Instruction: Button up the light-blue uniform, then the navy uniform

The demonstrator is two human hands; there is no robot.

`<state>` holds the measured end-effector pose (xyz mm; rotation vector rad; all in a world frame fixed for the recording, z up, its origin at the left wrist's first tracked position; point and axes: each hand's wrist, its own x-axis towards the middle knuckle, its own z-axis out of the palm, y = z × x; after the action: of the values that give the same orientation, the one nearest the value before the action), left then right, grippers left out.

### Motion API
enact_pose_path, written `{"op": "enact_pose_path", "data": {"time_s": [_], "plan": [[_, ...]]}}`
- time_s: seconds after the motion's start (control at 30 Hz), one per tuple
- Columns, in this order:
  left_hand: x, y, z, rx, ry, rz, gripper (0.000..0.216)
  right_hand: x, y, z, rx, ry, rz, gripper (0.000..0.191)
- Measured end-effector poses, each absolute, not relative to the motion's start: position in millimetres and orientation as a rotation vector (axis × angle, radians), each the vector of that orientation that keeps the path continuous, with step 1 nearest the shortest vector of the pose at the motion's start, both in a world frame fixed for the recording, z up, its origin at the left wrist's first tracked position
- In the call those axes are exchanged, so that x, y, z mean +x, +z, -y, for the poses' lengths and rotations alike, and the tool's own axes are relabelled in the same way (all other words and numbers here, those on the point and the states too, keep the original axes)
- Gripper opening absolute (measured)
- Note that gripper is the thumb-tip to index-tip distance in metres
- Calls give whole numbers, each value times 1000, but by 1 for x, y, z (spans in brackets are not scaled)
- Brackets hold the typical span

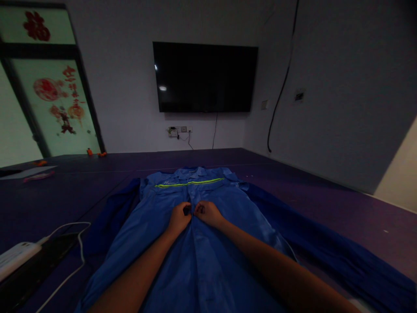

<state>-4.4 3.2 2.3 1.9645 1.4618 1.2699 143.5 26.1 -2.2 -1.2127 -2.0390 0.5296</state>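
A blue work jacket (224, 243) with a yellow reflective stripe (189, 183) across the chest lies flat on the dark purple floor, collar away from me, sleeves spread to both sides. My left hand (179, 217) and my right hand (207, 213) meet at the jacket's front opening, just below the stripe. Both are closed in a pinch on the edges of the front placket. Whether they hold a button or only cloth is too dark to tell.
A white power strip (18, 256) with a white cable (70, 250) and a dark flat device lie at the lower left. A black television (205, 77) hangs on the far wall above sockets (179, 130). A window with red decorations (61, 102) is at left. Small items lie on the floor at far left.
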Motion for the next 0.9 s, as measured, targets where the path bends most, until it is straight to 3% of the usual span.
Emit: {"op": "enact_pose_path", "data": {"time_s": [0.1, 0.3, 0.9], "plan": [[-4, 2, -4, 1897, 1328, -1433, 36, 143, -2, -26, -1211, 522, 2058, 5], [-4, 1, -5, 1839, 1399, -1421, 20, 142, 0, -22, -1212, 478, 2079, 4], [-5, 2, -4, 1880, 1361, -1532, 23, 143, 1, -20, -1209, 457, 2125, 8]]}}
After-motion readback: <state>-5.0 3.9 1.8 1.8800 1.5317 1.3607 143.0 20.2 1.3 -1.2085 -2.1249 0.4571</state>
